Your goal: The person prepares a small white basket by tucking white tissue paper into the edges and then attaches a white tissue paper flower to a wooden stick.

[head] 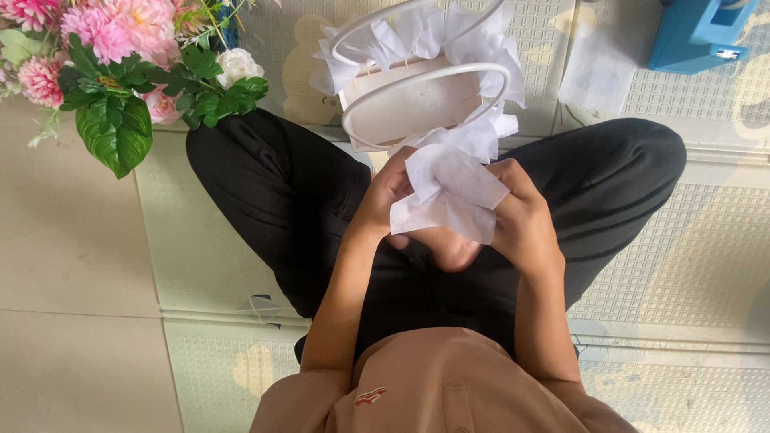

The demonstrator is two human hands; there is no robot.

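Note:
I sit cross-legged on the floor in black trousers. Both hands hold a crumpled sheet of white tissue paper [449, 192] above my lap. My left hand [387, 200] grips its left edge, and my right hand [521, 215] grips its right side. Just beyond my hands stands a white basket [417, 104] with two curved white handles. White tissue paper [481, 48] is stuffed around its rim, and the sheet I hold touches that stuffing.
A bunch of pink and white artificial flowers with green leaves [120, 72] lies at the upper left. A blue box-like object [698, 32] sits at the upper right. Pale textured foam mats [690, 256] cover the floor.

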